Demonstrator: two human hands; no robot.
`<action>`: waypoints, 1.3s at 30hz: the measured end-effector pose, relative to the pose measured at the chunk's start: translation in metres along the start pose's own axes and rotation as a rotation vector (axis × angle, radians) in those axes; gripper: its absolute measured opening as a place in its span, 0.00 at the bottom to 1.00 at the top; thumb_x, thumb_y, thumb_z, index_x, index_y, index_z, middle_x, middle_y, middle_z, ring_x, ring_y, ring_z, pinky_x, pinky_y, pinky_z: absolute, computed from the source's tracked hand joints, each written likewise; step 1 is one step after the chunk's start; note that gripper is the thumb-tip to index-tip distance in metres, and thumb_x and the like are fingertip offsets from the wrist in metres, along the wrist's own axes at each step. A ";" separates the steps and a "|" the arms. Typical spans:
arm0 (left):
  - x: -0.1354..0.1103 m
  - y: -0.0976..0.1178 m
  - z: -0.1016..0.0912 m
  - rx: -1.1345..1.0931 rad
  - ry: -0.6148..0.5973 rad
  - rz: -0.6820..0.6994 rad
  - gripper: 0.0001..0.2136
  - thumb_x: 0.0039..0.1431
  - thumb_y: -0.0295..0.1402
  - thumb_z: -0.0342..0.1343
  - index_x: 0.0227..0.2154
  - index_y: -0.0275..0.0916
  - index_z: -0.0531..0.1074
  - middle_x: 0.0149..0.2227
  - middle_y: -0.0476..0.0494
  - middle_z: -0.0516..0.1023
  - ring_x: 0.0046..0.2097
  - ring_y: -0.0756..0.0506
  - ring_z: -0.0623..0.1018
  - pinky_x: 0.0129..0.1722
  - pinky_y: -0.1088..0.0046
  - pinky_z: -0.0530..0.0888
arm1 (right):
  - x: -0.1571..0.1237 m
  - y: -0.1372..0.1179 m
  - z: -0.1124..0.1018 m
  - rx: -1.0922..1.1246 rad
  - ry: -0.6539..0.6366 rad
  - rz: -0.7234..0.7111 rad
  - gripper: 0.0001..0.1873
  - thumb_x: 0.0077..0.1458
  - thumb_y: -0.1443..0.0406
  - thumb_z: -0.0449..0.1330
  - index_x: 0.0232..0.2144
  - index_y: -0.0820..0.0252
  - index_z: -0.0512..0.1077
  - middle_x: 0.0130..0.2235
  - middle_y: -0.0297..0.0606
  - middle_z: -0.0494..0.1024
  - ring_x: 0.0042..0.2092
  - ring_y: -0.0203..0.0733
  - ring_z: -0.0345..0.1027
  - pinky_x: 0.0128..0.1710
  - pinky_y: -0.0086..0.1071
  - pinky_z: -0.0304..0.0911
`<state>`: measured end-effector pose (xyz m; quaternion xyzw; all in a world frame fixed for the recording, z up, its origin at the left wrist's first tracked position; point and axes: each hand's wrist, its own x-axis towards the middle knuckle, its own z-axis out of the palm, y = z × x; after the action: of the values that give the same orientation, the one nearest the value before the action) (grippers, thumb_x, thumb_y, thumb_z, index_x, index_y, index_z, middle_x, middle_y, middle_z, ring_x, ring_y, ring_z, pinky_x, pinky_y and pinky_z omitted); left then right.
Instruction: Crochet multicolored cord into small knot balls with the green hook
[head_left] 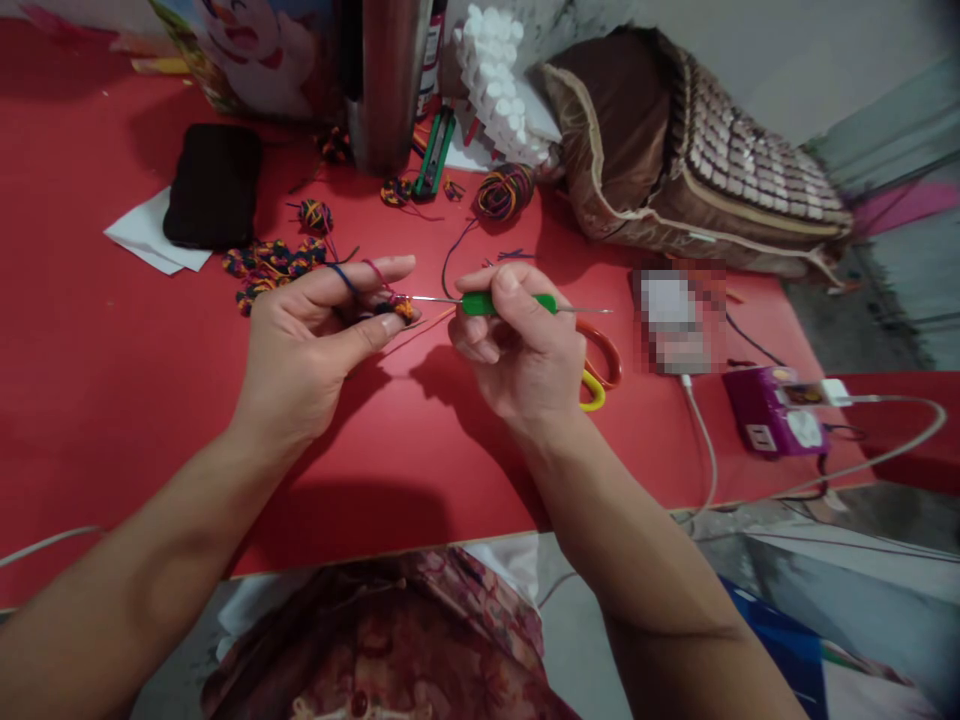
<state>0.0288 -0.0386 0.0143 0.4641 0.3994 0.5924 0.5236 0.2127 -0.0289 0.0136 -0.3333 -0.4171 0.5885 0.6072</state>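
Observation:
Between the thumb and fingers of my left hand (307, 345) is a small multicoloured crochet piece (403, 308), dark with orange and pink. Yarn strands loop over the raised fingers of that hand. My right hand (521, 340) grips a crochet hook (480, 303) by its green handle, thumb on top. The hook's metal shaft points left and its tip meets the crochet piece. A thin metal end sticks out on the right of the handle. Behind my right hand lie scissors (604, 358) with orange and yellow handles, partly hidden.
Finished-looking crochet pieces (274, 262) lie beyond my left hand, near a black phone-like object (214, 185). A yarn ball (505, 192), a green cutter (435, 155) and a metal flask (386, 85) stand farther back. A brown bag (675, 150) and a purple power box (776, 410) with cables are at right.

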 end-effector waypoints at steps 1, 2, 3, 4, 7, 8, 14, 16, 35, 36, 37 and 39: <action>0.000 0.000 0.000 0.012 0.001 0.007 0.19 0.54 0.19 0.76 0.44 0.49 0.92 0.41 0.49 0.91 0.40 0.46 0.89 0.43 0.73 0.89 | 0.000 0.000 0.000 0.000 0.006 -0.002 0.16 0.62 0.51 0.77 0.34 0.56 0.83 0.21 0.26 0.71 0.20 0.27 0.54 0.20 0.26 0.48; -0.001 0.000 0.000 0.023 0.004 0.016 0.18 0.54 0.20 0.76 0.44 0.48 0.92 0.41 0.49 0.91 0.40 0.46 0.89 0.44 0.72 0.89 | 0.000 0.000 0.000 0.000 0.012 -0.004 0.16 0.62 0.52 0.77 0.33 0.56 0.83 0.20 0.26 0.71 0.21 0.27 0.54 0.20 0.26 0.47; -0.001 -0.001 0.000 0.032 0.005 0.022 0.18 0.55 0.20 0.76 0.45 0.48 0.92 0.42 0.48 0.91 0.41 0.46 0.89 0.45 0.71 0.89 | -0.001 -0.001 0.001 0.000 0.017 -0.008 0.16 0.62 0.52 0.77 0.33 0.56 0.84 0.20 0.26 0.71 0.21 0.27 0.54 0.20 0.26 0.47; -0.001 -0.001 0.000 0.039 0.007 0.026 0.17 0.55 0.20 0.76 0.45 0.48 0.92 0.43 0.48 0.91 0.41 0.45 0.89 0.46 0.71 0.89 | -0.001 -0.001 0.001 -0.005 0.023 -0.012 0.16 0.62 0.52 0.77 0.33 0.56 0.84 0.20 0.26 0.71 0.21 0.27 0.54 0.20 0.26 0.47; -0.002 0.000 0.001 0.049 0.019 0.025 0.17 0.55 0.21 0.76 0.44 0.48 0.92 0.44 0.49 0.92 0.41 0.46 0.89 0.46 0.71 0.89 | -0.001 -0.001 0.001 -0.032 0.032 -0.015 0.17 0.62 0.51 0.76 0.33 0.56 0.83 0.21 0.26 0.72 0.21 0.28 0.54 0.21 0.27 0.49; -0.002 0.000 0.002 0.048 0.023 0.018 0.17 0.55 0.21 0.76 0.43 0.48 0.92 0.45 0.49 0.92 0.41 0.46 0.89 0.46 0.72 0.89 | -0.001 -0.002 0.001 -0.040 0.032 -0.013 0.17 0.62 0.50 0.76 0.33 0.56 0.83 0.21 0.25 0.72 0.21 0.28 0.55 0.21 0.27 0.49; -0.002 -0.001 0.004 -0.010 0.035 0.028 0.18 0.52 0.18 0.75 0.41 0.48 0.92 0.45 0.49 0.92 0.40 0.47 0.89 0.43 0.74 0.89 | -0.003 -0.003 0.004 -0.075 0.064 -0.015 0.18 0.63 0.50 0.75 0.33 0.56 0.82 0.21 0.26 0.70 0.21 0.29 0.54 0.21 0.29 0.48; -0.002 -0.001 0.004 -0.002 0.041 0.024 0.17 0.52 0.18 0.76 0.41 0.47 0.92 0.45 0.48 0.92 0.40 0.46 0.89 0.44 0.72 0.89 | -0.004 -0.003 0.004 -0.096 0.075 -0.013 0.18 0.63 0.49 0.75 0.33 0.55 0.82 0.21 0.26 0.70 0.22 0.29 0.54 0.21 0.30 0.48; -0.002 -0.002 0.004 0.029 0.035 0.029 0.20 0.51 0.18 0.75 0.42 0.51 0.92 0.46 0.50 0.92 0.39 0.46 0.89 0.40 0.73 0.88 | -0.005 -0.005 0.008 -0.110 0.059 0.003 0.23 0.63 0.43 0.74 0.32 0.54 0.81 0.21 0.26 0.69 0.22 0.29 0.54 0.21 0.29 0.48; -0.002 -0.002 0.004 0.028 0.035 0.022 0.20 0.51 0.18 0.76 0.42 0.51 0.92 0.45 0.50 0.92 0.39 0.46 0.89 0.41 0.73 0.89 | -0.005 -0.005 0.008 -0.110 0.058 0.007 0.24 0.62 0.42 0.74 0.32 0.54 0.81 0.21 0.26 0.69 0.22 0.29 0.53 0.21 0.29 0.48; -0.002 -0.002 0.004 0.019 0.034 0.020 0.20 0.50 0.18 0.76 0.41 0.51 0.92 0.45 0.50 0.92 0.39 0.46 0.89 0.41 0.73 0.89 | -0.005 -0.005 0.008 -0.106 0.056 0.007 0.25 0.62 0.41 0.74 0.32 0.54 0.81 0.20 0.26 0.69 0.22 0.30 0.53 0.20 0.29 0.47; -0.002 -0.002 0.004 -0.003 0.023 0.013 0.20 0.50 0.18 0.76 0.41 0.50 0.92 0.45 0.50 0.92 0.39 0.46 0.89 0.41 0.74 0.89 | -0.005 -0.005 0.008 -0.095 0.048 0.006 0.25 0.62 0.41 0.74 0.32 0.54 0.81 0.20 0.26 0.69 0.22 0.30 0.53 0.21 0.29 0.47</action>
<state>0.0336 -0.0399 0.0131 0.4589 0.4015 0.6016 0.5160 0.2075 -0.0350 0.0210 -0.3771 -0.4287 0.5618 0.5986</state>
